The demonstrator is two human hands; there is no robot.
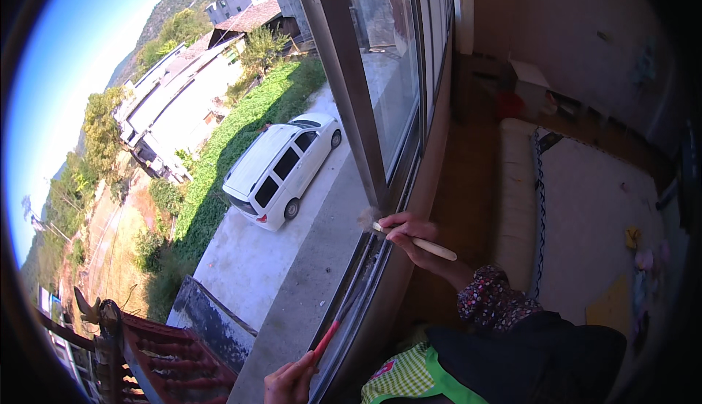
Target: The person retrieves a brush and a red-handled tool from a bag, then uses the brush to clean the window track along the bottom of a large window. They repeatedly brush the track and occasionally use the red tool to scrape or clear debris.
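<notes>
My right hand (408, 229) grips a flat paintbrush (433, 249) by its pale handle. The brush's bristles (368, 220), slightly blurred, are at the foot of the sliding window sash's dark metal stile (354, 91), by the window track (359, 272). Lower down, my left hand (290, 379) holds a slim tool with a red handle (327, 341). Its dark, narrow end points up along the track; whether it touches the rail I cannot tell. Grit or dust shows in the grooves of the track.
Outside the frame runs a concrete ledge (307, 272); a white van (282, 165) is parked below. A dark red railing or tiled structure (175, 360) stands at the lower left. Indoors are a padded bed edge (515, 195) and a red container (509, 106). Window glass (392, 108) extends upward.
</notes>
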